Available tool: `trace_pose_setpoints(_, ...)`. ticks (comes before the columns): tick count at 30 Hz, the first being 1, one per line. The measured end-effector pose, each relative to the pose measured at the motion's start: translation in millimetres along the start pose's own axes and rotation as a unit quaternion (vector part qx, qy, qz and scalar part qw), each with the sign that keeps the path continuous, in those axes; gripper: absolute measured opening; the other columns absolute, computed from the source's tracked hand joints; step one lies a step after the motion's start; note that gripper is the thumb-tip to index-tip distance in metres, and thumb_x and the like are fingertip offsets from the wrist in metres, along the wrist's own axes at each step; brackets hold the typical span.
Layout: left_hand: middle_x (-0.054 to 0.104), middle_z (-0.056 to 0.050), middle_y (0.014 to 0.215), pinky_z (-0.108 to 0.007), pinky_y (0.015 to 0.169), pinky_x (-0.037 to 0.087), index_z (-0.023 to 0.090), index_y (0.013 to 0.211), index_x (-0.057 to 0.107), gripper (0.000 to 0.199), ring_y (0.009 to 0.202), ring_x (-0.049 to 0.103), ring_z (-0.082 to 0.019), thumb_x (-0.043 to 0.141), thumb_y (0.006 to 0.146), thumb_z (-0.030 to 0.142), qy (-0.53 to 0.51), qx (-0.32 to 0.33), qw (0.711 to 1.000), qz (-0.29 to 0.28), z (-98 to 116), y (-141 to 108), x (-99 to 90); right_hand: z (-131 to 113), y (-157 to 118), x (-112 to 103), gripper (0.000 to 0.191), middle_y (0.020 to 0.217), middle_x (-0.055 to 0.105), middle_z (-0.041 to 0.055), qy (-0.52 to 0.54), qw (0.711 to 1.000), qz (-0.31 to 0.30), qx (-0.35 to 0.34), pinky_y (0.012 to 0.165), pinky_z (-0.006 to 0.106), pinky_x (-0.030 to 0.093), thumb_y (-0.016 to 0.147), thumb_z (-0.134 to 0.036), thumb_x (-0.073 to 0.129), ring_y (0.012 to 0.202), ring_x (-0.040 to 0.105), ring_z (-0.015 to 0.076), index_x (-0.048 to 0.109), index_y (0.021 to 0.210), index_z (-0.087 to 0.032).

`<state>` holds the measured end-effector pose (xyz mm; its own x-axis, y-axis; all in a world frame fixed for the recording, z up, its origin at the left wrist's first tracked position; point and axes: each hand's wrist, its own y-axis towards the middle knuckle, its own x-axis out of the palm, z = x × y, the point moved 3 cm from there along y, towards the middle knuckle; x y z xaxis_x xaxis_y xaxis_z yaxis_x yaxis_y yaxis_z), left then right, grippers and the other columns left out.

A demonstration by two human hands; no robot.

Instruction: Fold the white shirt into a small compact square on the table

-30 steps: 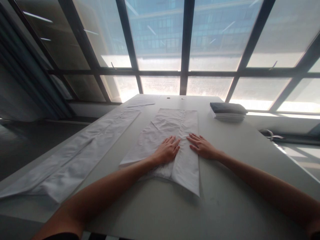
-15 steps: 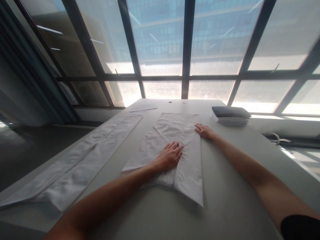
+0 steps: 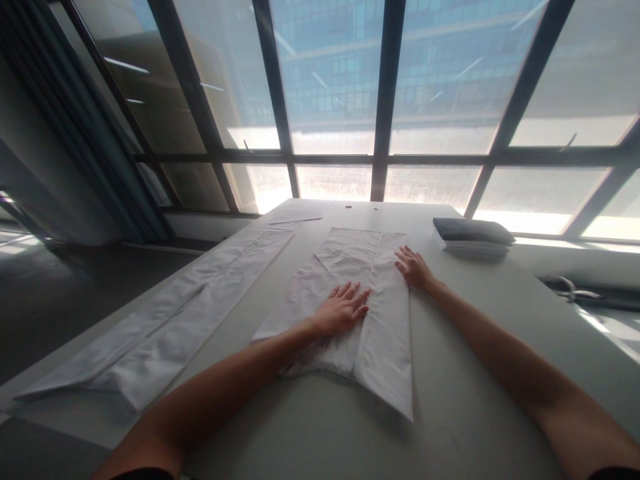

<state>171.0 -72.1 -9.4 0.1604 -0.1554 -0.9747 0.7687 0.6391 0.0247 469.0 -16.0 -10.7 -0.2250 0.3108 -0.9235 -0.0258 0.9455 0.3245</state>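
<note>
A white cloth piece [image 3: 385, 333] with a gathered seam running lengthwise lies on the pale table [image 3: 475, 373]. My left hand [image 3: 343, 308] rests flat on the middle of the cloth, fingers spread, with its fingertips at the gathered seam. At the right edge of the same cloth, farther from me, my right hand [image 3: 416, 268] lies palm down with its fingers apart. Neither hand grips anything. The cloth's near right corner points toward me, and its surface is creased left of the seam.
Along the table's left side lies a long, wrinkled white cloth [image 3: 175, 320]. Another thin white piece [image 3: 295, 216] is at the far left. A folded stack with dark cloth on top [image 3: 473, 231] stands at the far right. Windows rise behind the table.
The whole view has shifted slightly, moving the scene rightward. My right hand has come slightly nearer along the cloth's right edge. My left hand stays on the cloth near the seam.
</note>
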Motion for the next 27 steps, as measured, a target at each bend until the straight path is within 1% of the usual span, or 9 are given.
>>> trace_pose_setpoints(2,0.024,-0.011,0.173,-0.059,0.125,0.017,0.031,0.165,0.030,0.064,0.160,0.015,-0.035,0.024,0.109,0.060,0.005,-0.001,1.000,0.006,-1.2,-0.6,-0.3,-28.1,-6.5,-2.1,0.058,0.168,0.033,0.0153,0.017,0.998,-0.001,-0.062,0.127,0.051,0.018,0.107,-0.041,0.033,0.159,0.020,0.0268,0.048,0.156,-0.014)
trace_pose_setpoints(5,0.027,-0.012,0.171,-0.059,0.125,0.018,0.030,0.165,0.030,0.062,0.159,0.018,-0.036,0.025,0.109,0.058,0.015,0.002,1.000,0.022,-1.3,-0.5,1.3,-72.9,-18.4,5.4,0.065,0.169,0.031,0.0144,0.043,0.987,-0.075,-0.137,0.128,0.045,0.018,0.108,-0.048,0.032,0.159,0.022,0.0243,0.039,0.161,-0.013)
trace_pose_setpoints(8,0.031,-0.012,0.170,-0.057,0.125,0.019,0.030,0.165,0.032,0.061,0.159,0.021,-0.035,0.027,0.109,0.056,0.024,0.004,0.999,0.035,-1.9,0.4,3.5,-98.9,-25.0,15.4,0.072,0.170,0.027,0.0183,0.036,0.986,-0.131,-0.099,0.129,0.045,0.016,0.107,-0.050,0.029,0.159,0.020,0.0259,0.030,0.164,-0.006)
trace_pose_setpoints(10,0.032,-0.011,0.170,-0.057,0.125,0.020,0.031,0.164,0.032,0.061,0.158,0.023,-0.035,0.028,0.109,0.056,0.027,0.005,0.999,0.038,-2.1,0.8,4.8,-103.5,-25.4,18.4,0.074,0.170,0.023,0.0202,0.027,0.989,-0.136,-0.057,0.129,0.046,0.014,0.107,-0.050,0.028,0.160,0.017,0.0266,0.028,0.164,-0.002)
trace_pose_setpoints(12,0.031,-0.012,0.170,-0.058,0.125,0.020,0.030,0.165,0.032,0.061,0.158,0.022,-0.035,0.028,0.110,0.055,0.028,0.006,0.999,0.036,-1.6,1.0,6.1,-101.9,-24.4,19.4,0.074,0.171,0.021,0.0196,0.022,0.990,-0.137,-0.031,0.129,0.048,0.013,0.107,-0.051,0.028,0.160,0.015,0.0269,0.027,0.164,-0.004)
trace_pose_setpoints(16,0.029,-0.015,0.171,-0.058,0.125,0.018,0.025,0.165,0.029,0.063,0.159,0.020,-0.035,0.027,0.110,0.054,0.018,0.006,0.999,0.028,-1.9,2.1,4.8,-94.6,-22.6,18.9,0.067,0.171,0.024,0.0158,0.012,0.992,-0.123,-0.003,0.128,0.052,0.015,0.108,-0.050,0.028,0.160,0.017,0.0268,0.033,0.163,-0.013)
trace_pose_setpoints(19,0.025,-0.014,0.172,-0.057,0.126,0.017,0.024,0.167,0.025,0.066,0.160,0.017,-0.034,0.028,0.109,0.058,0.010,0.014,1.000,0.000,-11.0,1.7,-4.0,-93.7,-23.0,17.9,0.065,0.171,0.026,0.0140,0.013,0.994,-0.113,0.002,0.127,0.052,0.018,0.108,-0.049,0.029,0.159,0.019,0.0269,0.036,0.162,-0.014)
trace_pose_setpoints(23,0.023,-0.011,0.172,-0.057,0.126,0.017,0.028,0.166,0.026,0.067,0.161,0.014,-0.032,0.033,0.108,0.060,0.012,0.040,0.998,-0.051,-44.0,-12.2,-20.6,-96.8,-24.6,15.5,0.066,0.170,0.028,0.0159,0.007,0.995,-0.101,-0.008,0.127,0.051,0.020,0.107,-0.048,0.029,0.159,0.021,0.0278,0.038,0.161,-0.010)
trace_pose_setpoints(27,0.026,-0.011,0.171,-0.053,0.128,0.018,0.024,0.165,0.031,0.064,0.160,0.019,-0.030,0.031,0.109,0.054,0.031,-0.010,0.999,-0.002,-94.0,-45.3,-29.6,-98.1,-25.7,15.0,0.065,0.169,0.030,0.0168,0.008,0.995,-0.095,-0.010,0.126,0.052,0.021,0.106,-0.046,0.031,0.158,0.023,0.0287,0.040,0.160,-0.011)
